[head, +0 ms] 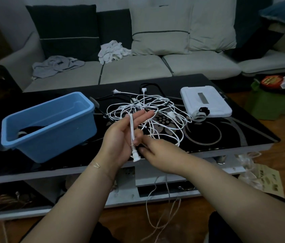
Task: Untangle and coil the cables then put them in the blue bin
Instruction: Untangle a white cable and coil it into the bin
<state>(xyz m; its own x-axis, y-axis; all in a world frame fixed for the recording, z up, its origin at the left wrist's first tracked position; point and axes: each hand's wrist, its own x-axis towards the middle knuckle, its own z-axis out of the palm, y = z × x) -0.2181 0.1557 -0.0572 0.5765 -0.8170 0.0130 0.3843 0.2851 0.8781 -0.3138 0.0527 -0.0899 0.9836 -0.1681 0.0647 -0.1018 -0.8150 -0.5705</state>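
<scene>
A tangle of white cables (157, 109) lies in the middle of the black glass table (225, 134), with black cables (153, 84) behind it. My left hand (119, 139) is palm up over the table's front edge, fingers straight. Its thumb pins one white cable end with a plug (135, 157) across the palm. My right hand (161, 151) is just to its right, back toward me, fingers curled at the same cable near the plug. The blue bin (54, 109) stands on the table's left, and a dark coiled cable (30, 130) lies inside it.
A white flat box with a black strap (206, 100) sits at the table's right. Thin cords (155, 204) hang down in front of the table's lower shelf. A sofa with cushions and loose clothes (113, 51) runs behind the table. A green box and bags (268, 104) stand on the floor at right.
</scene>
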